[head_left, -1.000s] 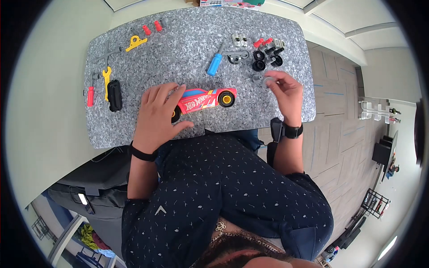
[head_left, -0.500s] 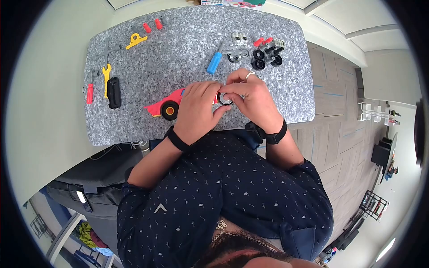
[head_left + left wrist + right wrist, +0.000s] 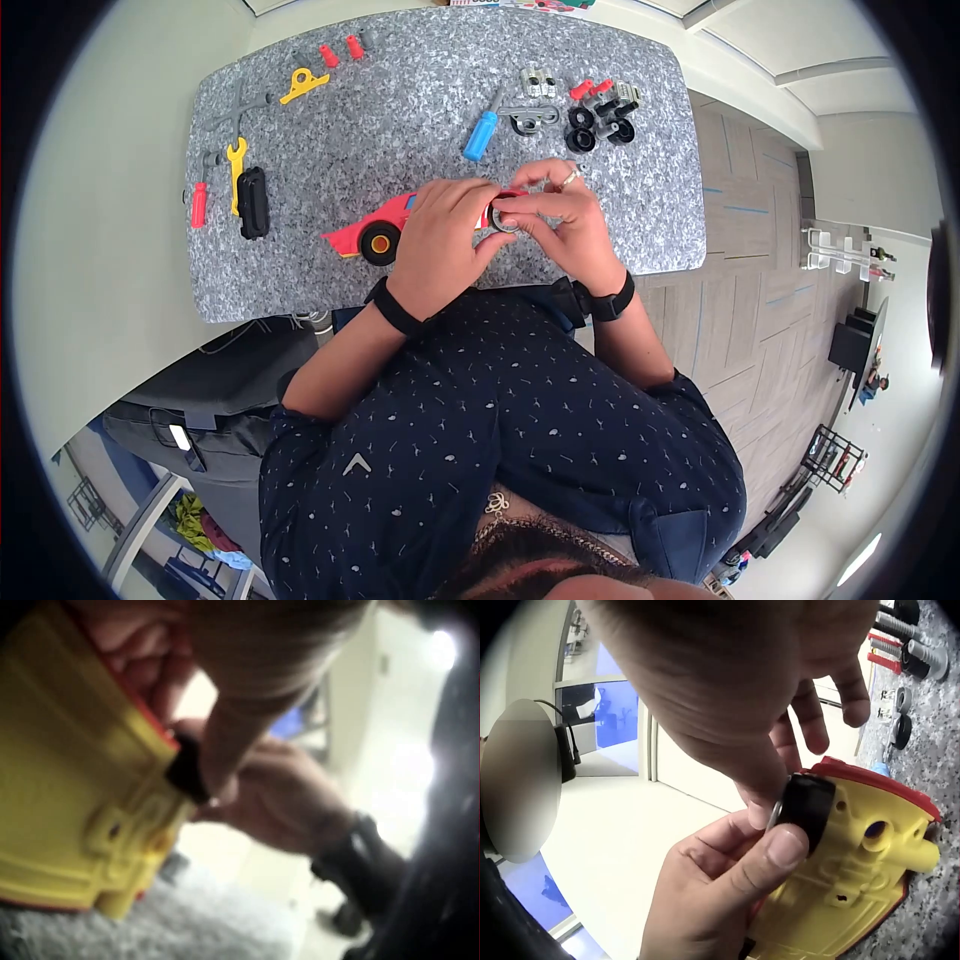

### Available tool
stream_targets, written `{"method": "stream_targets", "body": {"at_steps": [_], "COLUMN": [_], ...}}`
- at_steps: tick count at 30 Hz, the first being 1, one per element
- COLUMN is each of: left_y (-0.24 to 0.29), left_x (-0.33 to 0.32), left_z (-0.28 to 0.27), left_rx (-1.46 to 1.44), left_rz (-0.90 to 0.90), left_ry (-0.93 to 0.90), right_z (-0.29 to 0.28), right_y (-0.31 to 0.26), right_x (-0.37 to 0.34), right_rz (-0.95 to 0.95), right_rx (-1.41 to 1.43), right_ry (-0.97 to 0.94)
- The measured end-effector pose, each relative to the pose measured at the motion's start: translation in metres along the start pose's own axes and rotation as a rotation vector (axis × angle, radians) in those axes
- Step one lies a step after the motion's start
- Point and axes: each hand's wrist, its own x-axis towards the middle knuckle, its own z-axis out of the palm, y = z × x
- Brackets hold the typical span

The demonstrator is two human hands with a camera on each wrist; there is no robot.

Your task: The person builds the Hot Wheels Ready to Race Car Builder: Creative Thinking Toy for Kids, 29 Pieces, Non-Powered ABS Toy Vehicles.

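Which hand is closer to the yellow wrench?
Left. The left hand holds the red toy car, to the right of the yellow wrench; the right hand is beyond it, at the wheel farther from the wrench.

Your toy car (image 3: pixel 352 236): red body, yellow underside (image 3: pixel 832 874) turned your way, side facing up, near table edge; contact with tabletop unclear. Left-end wheel (image 3: pixel 379 244) black, yellow-centered. Your right-end wheel (image 3: pixel 809 810) black, partly covered, gray round piece (image 3: pixel 506 222) at its outer face.
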Motion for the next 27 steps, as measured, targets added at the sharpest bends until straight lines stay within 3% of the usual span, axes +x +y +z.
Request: {"method": "stream_targets", "body": {"at_steps": [3,9,12,15,18,21,25,27], "left_y": [0.001,0.0,0.001,0.003,0.005,0.008,0.018,0.019], "left_x": [0.002,0.001,0.002,0.0,0.001,0.002,0.0,-0.004], "left_z": [-0.001,-0.001,-0.002,-0.003,-0.007,-0.015,-0.034,-0.048], "left_rx": [-0.004,0.005,0.011,0.009,-0.014,-0.01,0.015,0.014], "left_rz": [0.013,0.018,0.008,-0.002,-0.006,0.015,0.04,0.034], "left_ry": [-0.003,-0.008,-0.011,-0.013,-0.02,-0.03,-0.01,0.025], "right_z": [-0.009,-0.005,-0.006,-0.013,-0.042,-0.06,-0.071,-0.073], "right_y": [0.002,0.019,0.019,0.057,0.08,0.096,0.106,0.11], "right_x": [0.017,0.016,0.007,-0.001,0.003,0.005,0.006,0.005], "right_rz": [-0.172,-0.093,-0.012,0.028,0.145,0.193,0.247,0.163], "right_rx": [-0.026,0.233,0.342,0.293,-0.111,-0.232,-0.39,-0.385], "right_ry": [-0.059,-0.169,0.003,0.418,0.606,0.45,0.391,0.373]}}
